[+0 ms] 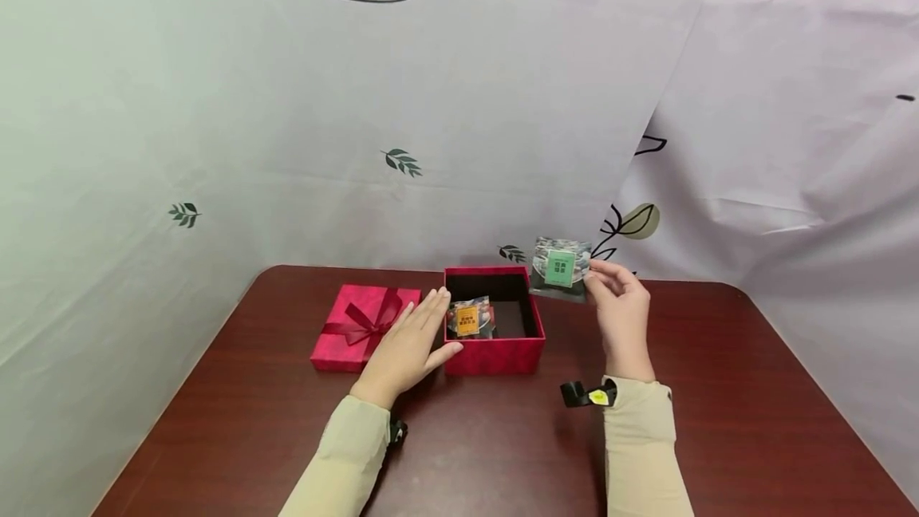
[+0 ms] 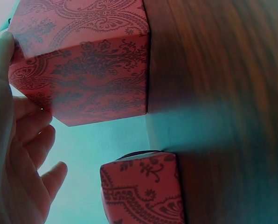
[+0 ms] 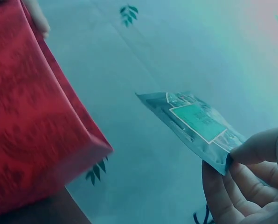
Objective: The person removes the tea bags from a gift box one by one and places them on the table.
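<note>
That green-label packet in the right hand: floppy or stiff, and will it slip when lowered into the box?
Likely light and fairly stiff: the green-label packet stays flat though the right hand pinches only one corner. Its glossy film looks slippery, so the corner pinch may let it swivel. It probably will not break if dropped into the red box.

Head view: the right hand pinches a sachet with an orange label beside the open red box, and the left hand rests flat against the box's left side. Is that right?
Not quite. The sachet in the right hand has a green label, as the head view shows; the orange-labelled sachet lies inside the open red box. The left hand does rest flat against the box's left side.
</note>
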The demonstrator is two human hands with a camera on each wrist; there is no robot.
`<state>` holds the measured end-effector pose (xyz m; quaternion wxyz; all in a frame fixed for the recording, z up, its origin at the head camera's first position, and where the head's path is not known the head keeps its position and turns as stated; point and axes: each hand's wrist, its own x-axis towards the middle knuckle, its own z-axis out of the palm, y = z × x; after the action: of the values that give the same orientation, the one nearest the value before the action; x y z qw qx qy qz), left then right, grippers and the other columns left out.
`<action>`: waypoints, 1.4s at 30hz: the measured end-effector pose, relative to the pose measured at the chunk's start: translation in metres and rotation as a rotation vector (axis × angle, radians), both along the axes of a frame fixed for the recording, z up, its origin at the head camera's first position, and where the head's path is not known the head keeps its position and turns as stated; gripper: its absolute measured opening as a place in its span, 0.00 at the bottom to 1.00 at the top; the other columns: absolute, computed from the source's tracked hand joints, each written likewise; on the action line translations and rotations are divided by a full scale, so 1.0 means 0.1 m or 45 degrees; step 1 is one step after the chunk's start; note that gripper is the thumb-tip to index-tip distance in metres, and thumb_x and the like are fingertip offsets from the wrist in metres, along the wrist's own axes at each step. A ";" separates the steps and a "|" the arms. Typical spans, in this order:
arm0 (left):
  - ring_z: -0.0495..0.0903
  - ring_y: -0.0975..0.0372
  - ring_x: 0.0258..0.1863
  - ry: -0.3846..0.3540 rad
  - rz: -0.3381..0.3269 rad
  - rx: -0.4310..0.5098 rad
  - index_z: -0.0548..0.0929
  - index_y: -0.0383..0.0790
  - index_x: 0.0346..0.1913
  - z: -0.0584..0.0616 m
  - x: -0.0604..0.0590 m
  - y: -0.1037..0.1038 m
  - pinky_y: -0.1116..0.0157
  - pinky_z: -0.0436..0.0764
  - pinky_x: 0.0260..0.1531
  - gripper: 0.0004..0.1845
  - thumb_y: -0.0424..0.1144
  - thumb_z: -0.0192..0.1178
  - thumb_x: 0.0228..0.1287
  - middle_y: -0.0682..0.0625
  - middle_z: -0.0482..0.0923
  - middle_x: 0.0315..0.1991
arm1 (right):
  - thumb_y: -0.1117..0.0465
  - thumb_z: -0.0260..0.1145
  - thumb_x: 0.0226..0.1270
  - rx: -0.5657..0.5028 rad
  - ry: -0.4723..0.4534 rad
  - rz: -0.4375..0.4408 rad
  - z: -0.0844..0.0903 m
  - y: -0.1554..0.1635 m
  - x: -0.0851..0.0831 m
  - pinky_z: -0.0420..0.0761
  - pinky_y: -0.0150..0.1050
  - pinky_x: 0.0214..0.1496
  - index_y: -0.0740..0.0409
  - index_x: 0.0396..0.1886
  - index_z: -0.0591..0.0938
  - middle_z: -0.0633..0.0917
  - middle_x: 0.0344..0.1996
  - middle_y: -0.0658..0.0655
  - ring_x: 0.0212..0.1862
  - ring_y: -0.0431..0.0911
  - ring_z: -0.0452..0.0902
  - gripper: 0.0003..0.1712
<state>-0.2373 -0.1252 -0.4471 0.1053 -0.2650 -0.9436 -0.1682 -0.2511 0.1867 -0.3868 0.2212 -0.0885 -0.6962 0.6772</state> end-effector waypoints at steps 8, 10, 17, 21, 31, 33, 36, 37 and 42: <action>0.51 0.53 0.80 -0.011 0.002 0.017 0.58 0.36 0.79 0.01 0.00 -0.03 0.49 0.53 0.77 0.45 0.61 0.57 0.71 0.44 0.54 0.80 | 0.70 0.63 0.70 -0.127 -0.057 -0.081 -0.17 0.19 -0.11 0.79 0.25 0.32 0.68 0.53 0.83 0.85 0.26 0.39 0.30 0.34 0.79 0.14; 0.51 0.53 0.80 -0.014 0.002 0.023 0.58 0.36 0.79 0.01 0.01 -0.04 0.49 0.53 0.77 0.45 0.61 0.57 0.71 0.44 0.54 0.80 | 0.69 0.63 0.71 -0.145 -0.105 -0.075 -0.25 0.21 -0.15 0.80 0.25 0.31 0.68 0.54 0.82 0.85 0.25 0.39 0.30 0.33 0.80 0.14; 0.52 0.52 0.79 -0.016 -0.008 0.030 0.58 0.36 0.79 -0.01 0.02 -0.03 0.47 0.54 0.76 0.45 0.60 0.57 0.71 0.43 0.54 0.80 | 0.70 0.61 0.71 -0.111 -0.262 -0.046 -0.52 0.29 -0.21 0.81 0.27 0.31 0.70 0.56 0.81 0.85 0.27 0.40 0.30 0.33 0.80 0.16; 0.52 0.52 0.79 -0.009 -0.001 0.035 0.58 0.36 0.79 -0.01 0.01 -0.02 0.48 0.54 0.76 0.45 0.60 0.58 0.71 0.43 0.54 0.80 | 0.69 0.61 0.72 -0.085 -0.318 0.002 -0.64 0.32 -0.24 0.82 0.28 0.32 0.71 0.58 0.80 0.86 0.29 0.43 0.31 0.33 0.80 0.17; 0.52 0.53 0.80 -0.017 -0.003 0.033 0.58 0.36 0.79 0.00 0.01 -0.01 0.48 0.54 0.76 0.45 0.60 0.58 0.71 0.44 0.54 0.80 | 0.69 0.59 0.74 0.002 -0.414 0.126 -0.77 0.32 -0.27 0.83 0.28 0.35 0.73 0.61 0.79 0.87 0.40 0.55 0.34 0.33 0.81 0.19; 0.52 0.52 0.80 -0.009 -0.007 0.035 0.58 0.36 0.79 -0.01 0.01 0.00 0.48 0.54 0.76 0.45 0.60 0.58 0.71 0.44 0.54 0.80 | 0.69 0.59 0.74 0.013 -0.417 0.136 -0.78 0.31 -0.27 0.83 0.29 0.35 0.73 0.60 0.79 0.88 0.41 0.56 0.34 0.33 0.82 0.18; 0.51 0.53 0.80 -0.009 -0.011 0.033 0.58 0.36 0.80 -0.01 0.00 0.01 0.48 0.54 0.76 0.45 0.61 0.57 0.71 0.44 0.54 0.80 | 0.69 0.60 0.74 0.051 -0.424 0.140 -0.80 0.29 -0.27 0.83 0.28 0.35 0.74 0.59 0.80 0.88 0.39 0.56 0.34 0.34 0.81 0.18; 0.51 0.53 0.80 -0.009 -0.013 0.032 0.58 0.36 0.80 -0.01 -0.01 0.01 0.48 0.54 0.76 0.45 0.61 0.57 0.71 0.44 0.53 0.80 | 0.69 0.60 0.74 0.067 -0.427 0.138 -0.81 0.29 -0.28 0.83 0.28 0.34 0.74 0.58 0.80 0.88 0.39 0.56 0.35 0.34 0.81 0.17; 0.52 0.53 0.79 -0.001 -0.008 0.026 0.58 0.36 0.79 -0.01 -0.01 0.01 0.48 0.55 0.76 0.45 0.61 0.57 0.71 0.44 0.54 0.80 | 0.69 0.60 0.74 0.168 -0.424 0.133 -0.84 0.27 -0.28 0.82 0.28 0.34 0.73 0.56 0.82 0.88 0.39 0.61 0.35 0.36 0.81 0.16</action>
<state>-0.2381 -0.1241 -0.4483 0.1070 -0.2669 -0.9410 -0.1782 -0.2788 0.2134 -0.4703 0.0728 -0.1485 -0.7696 0.6167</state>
